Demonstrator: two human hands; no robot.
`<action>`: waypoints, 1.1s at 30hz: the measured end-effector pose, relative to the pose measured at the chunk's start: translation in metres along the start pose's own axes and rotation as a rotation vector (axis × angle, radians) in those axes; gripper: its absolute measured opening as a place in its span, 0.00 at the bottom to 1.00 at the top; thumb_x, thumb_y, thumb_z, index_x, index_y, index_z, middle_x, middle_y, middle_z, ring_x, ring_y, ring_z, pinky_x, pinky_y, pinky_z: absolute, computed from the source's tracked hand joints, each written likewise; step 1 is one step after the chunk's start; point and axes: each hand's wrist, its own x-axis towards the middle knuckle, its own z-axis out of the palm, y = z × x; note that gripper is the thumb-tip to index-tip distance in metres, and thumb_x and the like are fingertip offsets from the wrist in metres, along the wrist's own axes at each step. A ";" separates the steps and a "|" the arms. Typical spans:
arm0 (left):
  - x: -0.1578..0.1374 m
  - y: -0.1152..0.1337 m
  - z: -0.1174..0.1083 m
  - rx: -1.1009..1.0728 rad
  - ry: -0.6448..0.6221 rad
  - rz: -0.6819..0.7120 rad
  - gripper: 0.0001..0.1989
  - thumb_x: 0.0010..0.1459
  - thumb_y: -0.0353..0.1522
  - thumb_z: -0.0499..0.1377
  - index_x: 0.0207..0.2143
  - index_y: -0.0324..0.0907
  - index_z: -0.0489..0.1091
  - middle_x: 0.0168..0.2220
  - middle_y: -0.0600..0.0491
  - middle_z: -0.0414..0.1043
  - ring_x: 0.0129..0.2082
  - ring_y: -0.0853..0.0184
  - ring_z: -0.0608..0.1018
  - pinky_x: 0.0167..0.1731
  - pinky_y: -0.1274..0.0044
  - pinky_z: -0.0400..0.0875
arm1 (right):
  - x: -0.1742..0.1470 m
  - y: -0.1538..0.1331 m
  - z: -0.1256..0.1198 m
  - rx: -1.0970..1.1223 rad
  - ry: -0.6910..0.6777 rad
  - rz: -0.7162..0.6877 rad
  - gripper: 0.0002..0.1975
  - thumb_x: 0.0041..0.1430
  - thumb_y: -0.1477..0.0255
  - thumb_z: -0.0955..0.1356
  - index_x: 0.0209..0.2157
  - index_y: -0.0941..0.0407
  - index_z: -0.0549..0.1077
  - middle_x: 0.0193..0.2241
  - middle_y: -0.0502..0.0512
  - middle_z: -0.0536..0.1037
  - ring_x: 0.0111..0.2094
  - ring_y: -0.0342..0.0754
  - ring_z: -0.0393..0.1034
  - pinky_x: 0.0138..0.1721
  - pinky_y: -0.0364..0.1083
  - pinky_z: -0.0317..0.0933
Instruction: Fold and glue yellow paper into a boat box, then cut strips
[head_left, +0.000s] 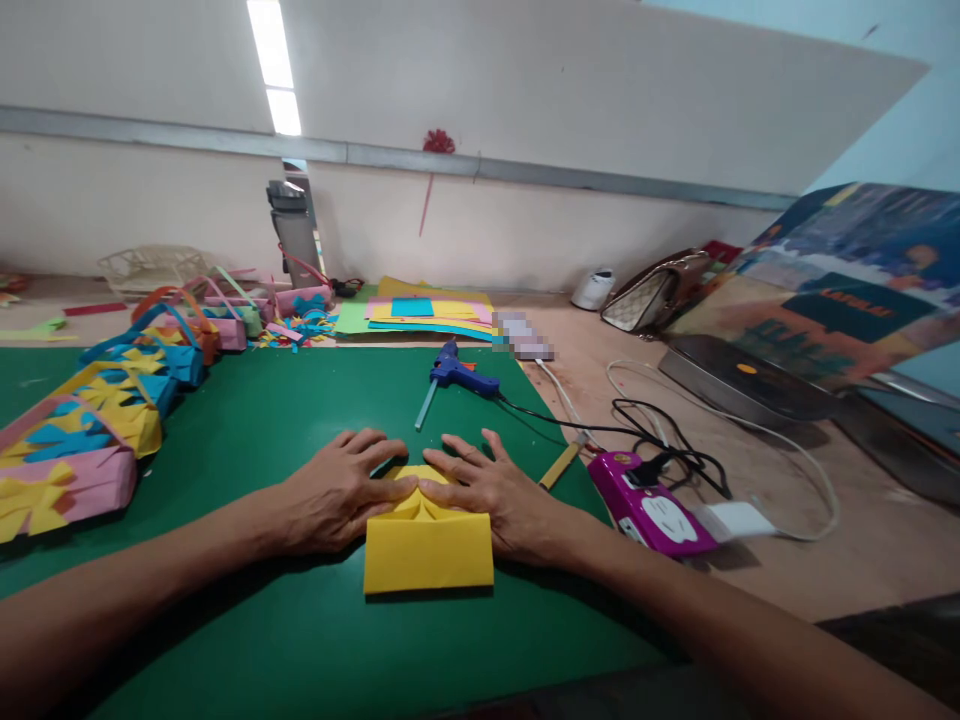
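Observation:
A folded piece of yellow paper lies on the green mat in front of me, its near flap flat and its far part creased inward. My left hand rests on the left of its far part, fingers stretched out and thumb pressing the fold. From the right, my right hand lies on the same fold with its fingers spread. The two thumbs almost meet at the middle crease. Just beyond the hands sits a blue glue gun with a glue stick poking out of its back.
Several paper baskets line the left side. Stacked coloured paper and paper scraps lie behind the mat. On the right are a yellow-handled cutter, a purple power strip with tangled cables, and a handbag. A bottle stands behind.

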 end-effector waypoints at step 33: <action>-0.051 0.023 -0.014 -0.078 -0.085 -0.163 0.17 0.62 0.31 0.49 0.51 0.55 0.66 0.62 0.50 0.54 0.62 0.51 0.53 0.55 0.51 0.54 | -0.028 -0.004 -0.001 -0.082 0.131 0.086 0.18 0.61 0.72 0.59 0.51 0.51 0.68 0.57 0.60 0.65 0.61 0.63 0.47 0.52 0.73 0.38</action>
